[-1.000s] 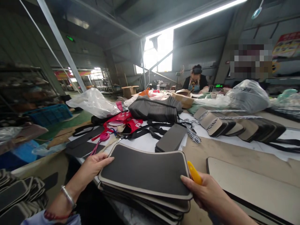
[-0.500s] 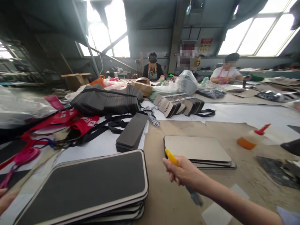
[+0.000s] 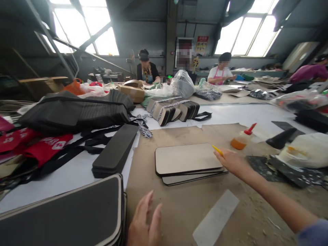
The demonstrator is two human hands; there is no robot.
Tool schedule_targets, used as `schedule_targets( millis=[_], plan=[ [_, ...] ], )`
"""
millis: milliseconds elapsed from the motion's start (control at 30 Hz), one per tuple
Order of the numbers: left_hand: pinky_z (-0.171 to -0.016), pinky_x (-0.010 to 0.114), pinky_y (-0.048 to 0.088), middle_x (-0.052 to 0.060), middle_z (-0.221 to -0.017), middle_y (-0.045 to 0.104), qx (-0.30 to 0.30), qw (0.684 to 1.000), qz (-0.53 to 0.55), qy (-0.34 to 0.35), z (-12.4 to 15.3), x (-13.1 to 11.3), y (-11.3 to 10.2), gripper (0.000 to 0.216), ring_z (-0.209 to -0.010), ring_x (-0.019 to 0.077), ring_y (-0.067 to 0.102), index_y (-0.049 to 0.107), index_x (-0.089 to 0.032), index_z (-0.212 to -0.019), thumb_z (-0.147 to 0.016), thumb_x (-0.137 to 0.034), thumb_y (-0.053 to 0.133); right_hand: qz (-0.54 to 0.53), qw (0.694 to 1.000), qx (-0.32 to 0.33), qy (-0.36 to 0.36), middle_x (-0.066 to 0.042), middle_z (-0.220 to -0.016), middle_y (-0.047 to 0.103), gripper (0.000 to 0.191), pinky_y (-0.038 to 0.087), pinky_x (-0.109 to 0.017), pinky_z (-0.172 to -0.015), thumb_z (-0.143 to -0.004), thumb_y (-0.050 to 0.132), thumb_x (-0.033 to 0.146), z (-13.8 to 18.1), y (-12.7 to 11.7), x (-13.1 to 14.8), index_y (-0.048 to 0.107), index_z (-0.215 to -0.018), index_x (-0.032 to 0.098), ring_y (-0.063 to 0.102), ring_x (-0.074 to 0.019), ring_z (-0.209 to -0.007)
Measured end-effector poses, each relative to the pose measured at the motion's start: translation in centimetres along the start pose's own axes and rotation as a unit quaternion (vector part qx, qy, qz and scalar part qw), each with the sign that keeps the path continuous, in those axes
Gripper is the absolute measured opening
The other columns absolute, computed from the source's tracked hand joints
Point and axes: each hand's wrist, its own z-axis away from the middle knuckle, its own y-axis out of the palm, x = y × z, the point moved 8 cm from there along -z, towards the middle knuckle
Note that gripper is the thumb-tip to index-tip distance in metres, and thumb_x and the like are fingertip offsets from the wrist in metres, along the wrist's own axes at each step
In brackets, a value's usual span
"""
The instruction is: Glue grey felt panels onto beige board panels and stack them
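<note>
My right hand (image 3: 229, 160) reaches out over the brown paper and grips a yellow-handled tool (image 3: 217, 150). It rests at the right end of a small stack of beige flat pads (image 3: 187, 158). My left hand (image 3: 145, 223) hovers low at the bottom edge, fingers stretched and empty. It is just right of a stack of dark pads with pale trim (image 3: 69, 215).
A glue bottle with a red nozzle (image 3: 242, 138) lies beyond my right hand. Dark foam strips (image 3: 115, 150), black straps and bags (image 3: 74, 111) crowd the left. A pale paper strip (image 3: 216, 217) lies near me. Other people sit working at the far side of the table (image 3: 256, 114).
The view has swung right. My right hand moved from the dark pad stack out to the beige pads, still gripping the yellow tool. My left hand let go of the dark stack and now hovers open.
</note>
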Motion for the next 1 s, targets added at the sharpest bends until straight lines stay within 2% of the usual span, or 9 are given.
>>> schedule_targets(
  millis=[67, 133, 267, 367, 467, 567, 767, 933, 1000],
  plan=[
    [-0.098, 0.043, 0.041, 0.017, -0.126, 0.052, -0.018, 0.999, -0.033, 0.01, -2.9, -1.0, 1.6, 0.062, -0.112, 0.0293, 0.053, 0.049, -0.011, -0.121, -0.073, -0.05, 0.053, 0.026, 0.999, 0.032, 0.016, -0.017, -0.082, 0.064, 0.039, 0.042, -0.031, -0.066, -0.092, 0.031, 0.034, -0.6, 2.0, -2.1, 0.06, -0.079, 0.012, 0.062, -0.0249, -0.079],
    [-0.1, 0.046, 0.037, 0.02, -0.128, 0.049, -0.039, 0.998, -0.053, 0.0, -5.9, -1.3, 2.6, 0.069, -0.116, 0.0302, 0.05, 0.042, -0.007, -0.127, -0.074, -0.052, 0.048, 0.024, 0.998, 0.055, 0.024, -0.018, -0.085, 0.065, 0.039, 0.043, -0.031, -0.069, -0.092, 0.033, 0.034, -0.9, 3.6, -3.3, 0.061, -0.08, 0.01, 0.062, -0.0255, -0.082],
    [-0.099, 0.043, 0.038, 0.02, -0.113, 0.059, -0.017, 0.998, -0.058, 0.0, -10.3, -1.7, 4.2, 0.064, -0.109, 0.0296, 0.053, 0.054, -0.005, -0.114, -0.072, -0.052, 0.045, 0.0, 0.998, 0.065, 0.019, -0.015, -0.084, 0.066, 0.035, 0.043, -0.029, -0.071, -0.092, 0.036, 0.034, -1.2, 5.0, -3.5, 0.061, -0.083, 0.012, 0.063, -0.0231, -0.082],
    [-0.095, 0.045, 0.041, 0.018, -0.107, 0.06, -0.028, 0.997, -0.073, 0.009, -11.0, -1.9, 4.4, 0.061, -0.1, 0.0296, 0.057, 0.058, -0.008, -0.108, -0.067, -0.052, 0.048, -0.01, 0.998, 0.063, 0.01, -0.015, -0.087, 0.066, 0.03, 0.043, -0.03, -0.073, -0.092, 0.039, 0.032, -1.4, 5.2, -3.3, 0.061, -0.086, 0.011, 0.062, -0.023, -0.083],
    [-0.092, 0.046, 0.043, 0.014, -0.108, 0.058, -0.038, 0.997, -0.067, -0.002, -9.6, -1.6, 4.6, 0.061, -0.094, 0.0274, 0.059, 0.056, -0.011, -0.109, -0.065, -0.054, 0.054, -0.016, 0.998, 0.062, 0.002, -0.015, -0.089, 0.065, 0.03, 0.042, -0.03, -0.076, -0.092, 0.039, 0.031, -1.5, 5.2, -3.6, 0.061, -0.088, 0.011, 0.061, -0.023, -0.085],
    [-0.09, 0.046, 0.044, 0.011, -0.105, 0.059, -0.028, 0.999, -0.025, -0.028, -6.9, -1.1, 4.8, 0.06, -0.092, 0.0255, 0.06, 0.055, -0.015, -0.108, -0.064, -0.055, 0.059, -0.017, 0.998, 0.064, -0.004, -0.014, -0.091, 0.065, 0.031, 0.042, -0.029, -0.076, -0.092, 0.037, 0.03, -0.9, 5.0, -4.2, 0.061, -0.088, 0.012, 0.061, -0.0224, -0.086],
    [-0.089, 0.047, 0.047, 0.011, -0.102, 0.062, -0.024, 0.989, 0.097, -0.109, -1.9, 1.1, 4.7, 0.064, -0.094, 0.027, 0.061, 0.052, -0.015, -0.106, -0.056, -0.052, 0.068, -0.043, 0.996, 0.08, -0.021, -0.011, -0.08, 0.065, 0.032, 0.043, -0.028, -0.069, -0.088, 0.039, 0.033, 3.1, 5.0, -5.8, 0.063, -0.078, 0.015, 0.061, -0.0208, -0.075],
    [-0.086, 0.04, 0.051, 0.013, -0.106, 0.06, 0.015, 0.99, 0.108, -0.089, 0.8, 3.7, 4.6, 0.062, -0.097, 0.0259, 0.062, 0.05, -0.014, -0.109, -0.06, -0.048, 0.069, -0.097, 0.99, 0.103, -0.012, -0.009, -0.077, 0.067, 0.033, 0.045, -0.033, -0.069, -0.085, 0.038, 0.037, 7.1, 5.8, -7.3, 0.064, -0.076, 0.018, 0.062, -0.0224, -0.073],
    [-0.084, 0.037, 0.053, 0.013, -0.106, 0.06, 0.015, 0.992, 0.101, -0.069, 2.0, 4.6, 4.4, 0.06, -0.096, 0.0252, 0.062, 0.05, -0.014, -0.11, -0.062, -0.046, 0.069, -0.112, 0.988, 0.105, 0.012, -0.007, -0.069, 0.066, 0.033, 0.045, -0.034, -0.065, -0.082, 0.04, 0.039, 8.2, 5.1, -8.0, 0.063, -0.069, 0.02, 0.062, -0.0231, -0.067]
  ],
)
